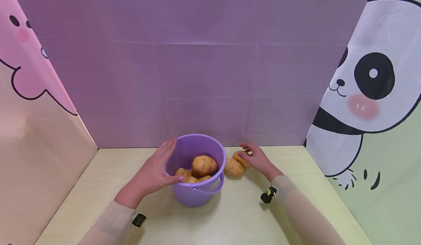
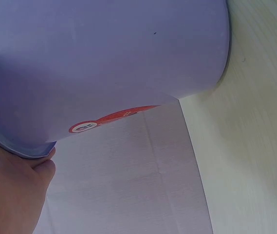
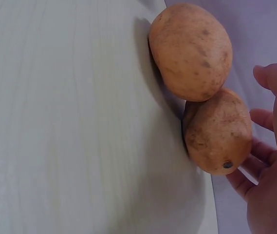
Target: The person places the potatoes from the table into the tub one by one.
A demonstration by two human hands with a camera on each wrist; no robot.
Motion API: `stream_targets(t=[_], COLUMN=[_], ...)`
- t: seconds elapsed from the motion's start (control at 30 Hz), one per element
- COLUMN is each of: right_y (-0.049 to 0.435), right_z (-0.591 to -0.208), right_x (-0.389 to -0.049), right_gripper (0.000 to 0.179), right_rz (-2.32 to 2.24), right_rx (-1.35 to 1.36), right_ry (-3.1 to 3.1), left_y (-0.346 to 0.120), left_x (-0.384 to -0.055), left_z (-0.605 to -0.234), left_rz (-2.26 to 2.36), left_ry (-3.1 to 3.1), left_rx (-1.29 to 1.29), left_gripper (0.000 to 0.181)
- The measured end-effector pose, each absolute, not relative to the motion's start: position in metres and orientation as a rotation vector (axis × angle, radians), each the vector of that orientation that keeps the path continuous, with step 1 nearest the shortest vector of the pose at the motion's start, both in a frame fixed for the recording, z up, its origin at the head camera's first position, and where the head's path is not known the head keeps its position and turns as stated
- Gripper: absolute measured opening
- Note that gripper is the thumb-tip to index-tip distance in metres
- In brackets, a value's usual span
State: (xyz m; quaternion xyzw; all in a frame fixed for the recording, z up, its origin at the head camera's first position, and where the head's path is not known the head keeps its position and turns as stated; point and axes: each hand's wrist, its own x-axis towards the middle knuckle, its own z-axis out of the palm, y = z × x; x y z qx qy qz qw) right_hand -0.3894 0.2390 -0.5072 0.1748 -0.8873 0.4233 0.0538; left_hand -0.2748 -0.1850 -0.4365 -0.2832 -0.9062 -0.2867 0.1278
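A purple bucket (image 1: 194, 197) stands on the table with several potatoes (image 1: 204, 165) inside. My left hand (image 1: 156, 172) holds its left rim, fingers along the far side and thumb over the near edge. In the left wrist view, part of this hand (image 2: 14, 190) shows under the rim of the bucket (image 2: 128, 53). Right of the bucket, two potatoes lie touching: a nearer potato (image 1: 234, 168) and a farther potato (image 3: 218, 134). Behind the farther one, my right hand (image 1: 260, 161) reaches with fingers against or close to its back; the thumb is apart from it.
The pale wood-grain table (image 1: 230, 223) ends at a purple cloth wall (image 1: 204, 73) just behind the bucket. Side panels bear a pink cartoon figure (image 1: 29, 73) and a panda (image 1: 375, 91). The bucket's handle (image 1: 210, 191) hangs down on its near right side.
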Motion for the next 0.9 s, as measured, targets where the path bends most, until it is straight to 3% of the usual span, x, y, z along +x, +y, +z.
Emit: stream_targets(t=[0.9], right_y=[0.236], right_z=[-0.529], right_x=[-0.404], right_gripper=[0.060], right_rz=[1.416], right_rx=[0.415], right_ry=[-2.777], left_y=[-0.184], left_x=[-0.272], left_z=[-0.433], left_rz=[-0.851], left_ry=[-2.653], left_rx=[-0.814], left_gripper=[0.123])
